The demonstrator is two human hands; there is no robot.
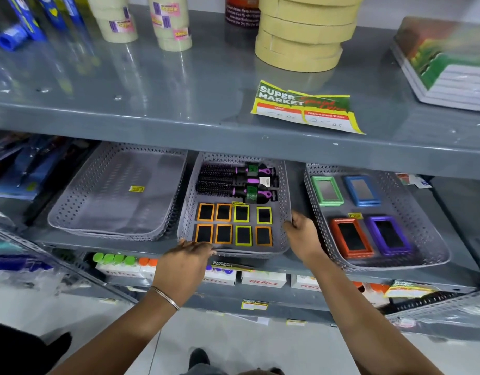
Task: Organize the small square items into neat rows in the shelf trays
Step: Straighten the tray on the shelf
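Hands rest on the middle tray [188, 212] of three grey perforated trays on the lower shelf [295, 262]. The left hand [183, 262] lies over the tray's front left corner, fingers curled on the rim; the right hand [301, 234] grips the right rim near the front, thumb inside, fingers outside. Both hold the tray and nothing else. Inside it, eight small square items [234, 226] lie flat in two rows of four, long axes running front to back, edges roughly parallel with narrow gaps between them. Frames are orange and yellow: the back row reads orange, orange, yellow, yellow; the front row orange, orange, yellow, orange. Behind them, three hair brushes [233, 182] lie crosswise, bristles left and handles right, filling the rear of the tray. Room inside is tight; only narrow strips remain along the side walls and the front. The left tray [71, 212] holds just a yellow sticker [136, 188] and has its whole floor open. The right tray [436, 255] carries four larger framed mirrors [369, 212], green and blue at the back, red and purple at the front, tilted slightly and well apart. A narrow strip of bare shelf separates the middle tray from each neighbour. The upper shelf [179, 120] overhangs the trays' rear edges, limiting headroom there.
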